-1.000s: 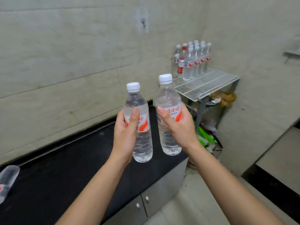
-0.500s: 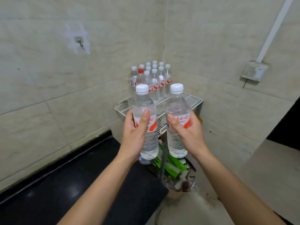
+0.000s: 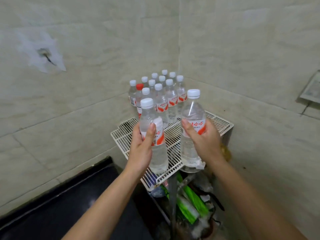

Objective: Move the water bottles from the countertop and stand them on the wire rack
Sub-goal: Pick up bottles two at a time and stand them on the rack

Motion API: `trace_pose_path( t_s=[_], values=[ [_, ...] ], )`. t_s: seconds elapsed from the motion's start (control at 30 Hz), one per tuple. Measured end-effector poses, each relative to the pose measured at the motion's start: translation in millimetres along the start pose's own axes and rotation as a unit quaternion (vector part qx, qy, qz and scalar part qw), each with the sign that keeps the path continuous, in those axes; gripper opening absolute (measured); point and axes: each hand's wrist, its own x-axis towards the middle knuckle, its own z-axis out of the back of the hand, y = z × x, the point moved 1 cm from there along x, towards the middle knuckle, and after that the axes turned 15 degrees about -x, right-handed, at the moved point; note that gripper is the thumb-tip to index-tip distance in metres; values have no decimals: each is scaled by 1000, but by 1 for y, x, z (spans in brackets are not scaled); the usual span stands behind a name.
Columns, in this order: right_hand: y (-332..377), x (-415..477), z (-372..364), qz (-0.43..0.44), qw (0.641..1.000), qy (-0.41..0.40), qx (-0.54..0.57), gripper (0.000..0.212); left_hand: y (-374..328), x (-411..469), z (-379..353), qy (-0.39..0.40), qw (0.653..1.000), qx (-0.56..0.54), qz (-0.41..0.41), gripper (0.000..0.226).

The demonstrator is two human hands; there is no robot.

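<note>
**Fig.** A black table [image 3: 69, 213] occupies the lower left, next to a white wire rack [image 3: 121, 137] set in the tiled corner. A cluster of water bottles [image 3: 161, 101] stands upright at the back of the rack, among them one red-capped bottle [image 3: 139, 86]. The left hand [image 3: 141, 149] and right hand [image 3: 206, 141] each hold a white-capped bottle upright, fingers curled round its label. The left bottle [image 3: 152, 116] and right bottle [image 3: 193, 111] are in front of the cluster, over the rack's near edge.

Left grip [image 3: 140, 149], right grip [image 3: 205, 142], forearms [image 3: 107, 196]: all bare.
</note>
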Motion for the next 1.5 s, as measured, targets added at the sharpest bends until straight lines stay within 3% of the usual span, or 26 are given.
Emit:
trace_pose_path(
  t_s=[0.2, 0.37, 0.63, 0.7, 0.83, 0.97, 1.07, 1.33, 1.5],
  values=[
    [-36, 101, -15, 64, 986, 127, -89, 61, 39, 57, -27, -67, 996, 56, 10, 54],
    [-51, 156, -39, 121, 966, 214, -80, 89, 64, 90, -34, -125, 988, 88, 3, 54],
    [-89, 166, -62, 123, 935, 332, 0, 64, 94, 103, -30, -113, 983, 144, -19, 56],
    [-99, 165, -58, 113, 922, 370, -5, 66, 102, 100, -17, -88, 978, 188, 10, 71],
    [-126, 167, -53, 94, 881, 442, -141, 86, 126, 85, -1, -83, 943, 295, 129, 96],
    [-137, 169, -60, 80, 894, 409, -168, 79, 143, 84, 1, -120, 932, 314, 138, 60],
    [-141, 169, -70, 76, 903, 388, -169, 69, 148, 89, 4, -123, 929, 327, 119, 52],
    [-138, 171, -96, 89, 909, 350, -210, 60, 156, 101, 8, -130, 931, 328, 98, 55],
    [-134, 171, -98, 79, 896, 370, -234, 60, 156, 101, 9, -122, 921, 354, 109, 73]
  ],
)
